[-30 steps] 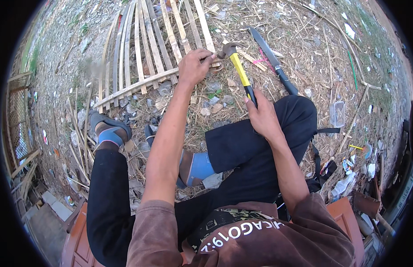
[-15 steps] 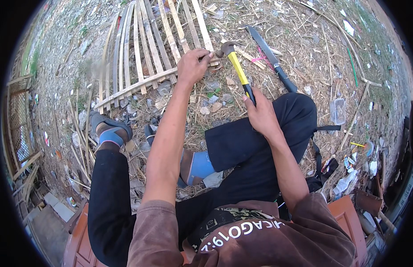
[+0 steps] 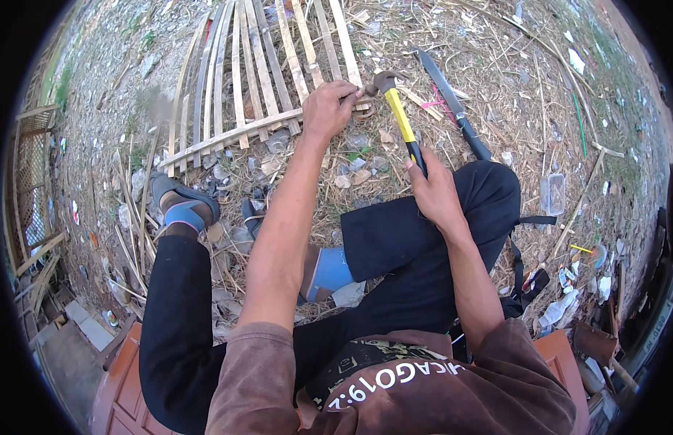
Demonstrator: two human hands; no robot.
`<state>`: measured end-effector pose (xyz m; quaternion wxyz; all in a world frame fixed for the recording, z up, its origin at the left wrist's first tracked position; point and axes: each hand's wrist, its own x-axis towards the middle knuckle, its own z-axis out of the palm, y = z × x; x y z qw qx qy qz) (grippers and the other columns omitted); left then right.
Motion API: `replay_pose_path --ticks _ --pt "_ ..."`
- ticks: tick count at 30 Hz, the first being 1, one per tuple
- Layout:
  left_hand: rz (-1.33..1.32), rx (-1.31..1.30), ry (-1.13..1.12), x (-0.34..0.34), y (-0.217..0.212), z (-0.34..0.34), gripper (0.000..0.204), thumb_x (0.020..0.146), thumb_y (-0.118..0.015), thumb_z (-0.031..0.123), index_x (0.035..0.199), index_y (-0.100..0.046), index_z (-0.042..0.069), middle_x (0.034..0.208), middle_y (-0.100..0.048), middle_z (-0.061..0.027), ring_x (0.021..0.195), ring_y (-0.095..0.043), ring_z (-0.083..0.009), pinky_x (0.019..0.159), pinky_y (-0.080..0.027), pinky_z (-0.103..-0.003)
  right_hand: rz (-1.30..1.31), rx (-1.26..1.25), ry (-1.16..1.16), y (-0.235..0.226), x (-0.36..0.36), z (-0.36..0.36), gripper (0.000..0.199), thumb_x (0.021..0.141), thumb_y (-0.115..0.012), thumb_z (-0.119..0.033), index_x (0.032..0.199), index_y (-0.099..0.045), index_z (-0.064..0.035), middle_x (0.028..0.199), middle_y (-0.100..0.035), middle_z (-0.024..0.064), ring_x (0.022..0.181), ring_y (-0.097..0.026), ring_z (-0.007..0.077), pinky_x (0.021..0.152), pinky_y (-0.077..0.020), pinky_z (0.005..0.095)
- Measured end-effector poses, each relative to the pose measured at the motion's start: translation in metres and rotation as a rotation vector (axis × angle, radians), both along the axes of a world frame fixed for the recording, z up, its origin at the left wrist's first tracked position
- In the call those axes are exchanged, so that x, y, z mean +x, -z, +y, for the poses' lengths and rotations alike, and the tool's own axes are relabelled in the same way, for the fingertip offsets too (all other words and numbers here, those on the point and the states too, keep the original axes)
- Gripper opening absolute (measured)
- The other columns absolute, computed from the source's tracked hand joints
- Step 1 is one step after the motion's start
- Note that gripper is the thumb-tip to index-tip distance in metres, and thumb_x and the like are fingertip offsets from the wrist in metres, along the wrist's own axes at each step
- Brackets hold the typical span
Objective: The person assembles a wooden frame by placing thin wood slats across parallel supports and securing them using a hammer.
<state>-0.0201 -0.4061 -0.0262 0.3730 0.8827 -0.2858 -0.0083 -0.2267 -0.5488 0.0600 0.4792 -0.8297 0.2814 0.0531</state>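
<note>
A frame of thin wooden slats (image 3: 231, 134) lies on the ground ahead of me, with a crosspiece along its near edge. My left hand (image 3: 329, 110) is at the right end of that crosspiece, thumb and fingers pinched together. Whatever sits between the fingertips is too small to make out. In my right hand (image 3: 436, 187) is a claw hammer (image 3: 399, 116) with a yellow and black handle, gripped low down. Its metal head is close beside my left fingertips; I cannot tell whether it touches anything.
Right of the hammer lies a machete (image 3: 442, 88) with a black handle, beside pink string (image 3: 432, 104). A clear plastic box (image 3: 552, 194) is farther right. Stones, straw and wood scraps cover the ground. A reddish-brown panelled board (image 3: 122, 377) is under me.
The whole scene has shifted slightly right and downward in view. Both hands keep their grips, and the hammer head stays beside my left fingertips.
</note>
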Motion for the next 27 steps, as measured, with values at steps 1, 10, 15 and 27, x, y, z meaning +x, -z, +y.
replay_pose_path --ticks 1,10,15,27 --pt "-0.033 0.004 0.001 -0.001 0.001 -0.001 0.021 0.093 -0.072 0.029 0.1 -0.079 0.011 0.104 -0.076 -0.0032 0.097 -0.072 -0.0263 0.081 -0.056 -0.037 -0.003 -0.001 -0.006 -0.003 0.0 0.001 0.025 0.102 -0.059 -0.023 0.108 -0.053 0.0013 0.074 -0.061 0.0256 0.069 -0.062 0.0438 0.065 -0.0449 0.0506" --pt "-0.095 -0.036 -0.018 -0.004 0.003 0.003 0.019 0.09 -0.074 0.027 0.095 -0.079 0.009 0.099 -0.076 -0.005 0.091 -0.072 -0.0269 0.078 -0.056 -0.038 -0.083 -0.144 -0.126 -0.017 0.014 0.002 0.021 0.102 -0.058 -0.017 0.116 -0.057 -0.0014 0.07 -0.062 0.0239 0.067 -0.063 0.0457 0.063 -0.0455 0.051" --pt "-0.178 -0.121 -0.017 -0.007 0.004 0.0 0.017 0.088 -0.076 0.025 0.09 -0.079 0.009 0.093 -0.075 -0.0049 0.089 -0.071 -0.0271 0.076 -0.055 -0.039 -0.017 -0.096 -0.109 -0.037 0.017 0.006 0.023 0.101 -0.059 -0.017 0.117 -0.057 -0.0009 0.07 -0.062 0.0241 0.068 -0.064 0.0457 0.063 -0.0461 0.0512" --pt "-0.211 -0.106 -0.039 -0.013 0.008 0.003 0.013 0.087 -0.077 0.023 0.09 -0.08 0.011 0.094 -0.076 -0.0019 0.089 -0.07 -0.0239 0.077 -0.053 -0.039 -0.068 -0.154 -0.12 -0.046 0.011 0.007 0.019 0.101 -0.058 -0.015 0.115 -0.056 -0.0014 0.067 -0.06 0.0252 0.065 -0.062 0.0479 0.061 -0.0445 0.0548"
